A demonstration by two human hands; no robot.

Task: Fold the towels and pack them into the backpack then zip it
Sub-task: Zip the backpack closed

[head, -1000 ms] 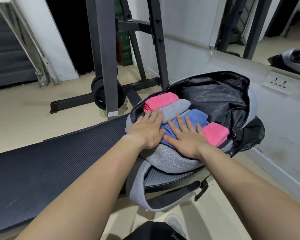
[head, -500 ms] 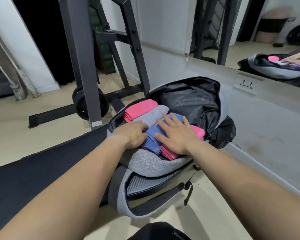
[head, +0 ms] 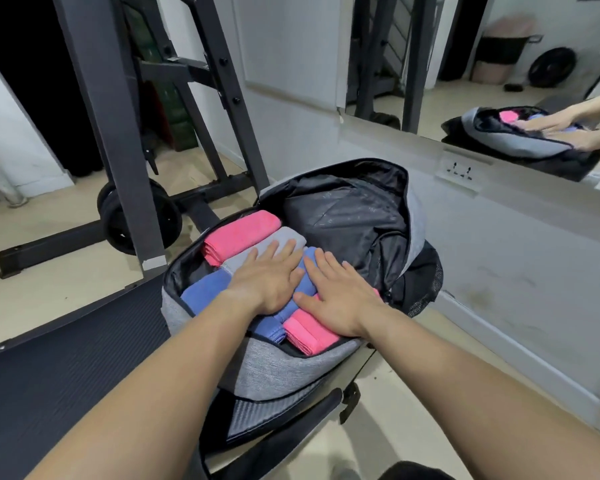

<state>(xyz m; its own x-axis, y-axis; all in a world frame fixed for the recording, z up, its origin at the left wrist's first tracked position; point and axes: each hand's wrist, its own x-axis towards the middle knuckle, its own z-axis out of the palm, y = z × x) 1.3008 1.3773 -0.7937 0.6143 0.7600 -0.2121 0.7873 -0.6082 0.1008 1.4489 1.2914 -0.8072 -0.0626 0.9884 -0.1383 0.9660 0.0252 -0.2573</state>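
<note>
Packing looks nearly done: folded pink, grey and blue cloth towels [head: 239, 233] lie inside the grey fabric backpack [head: 274, 368], which rests gaping on the black ribbed worktop [head: 66, 368]. Left hand [head: 267, 282] and right hand [head: 340, 299] press flat, fingers straight, on them. Closing the flap and zipping remain.

a dark ribbed desk [head: 66, 375] fills the lower left. behind it a grey steel rack [head: 113, 140] stands on the beige floor [head: 49, 292], with black weight plates [head: 125, 223] low on its frame. a mirror [head: 465, 64] covers the white wall to the right, with a white socket [head: 459, 169] just below its edge. another weight plate [head: 551, 67] shows in the reflection.
</note>
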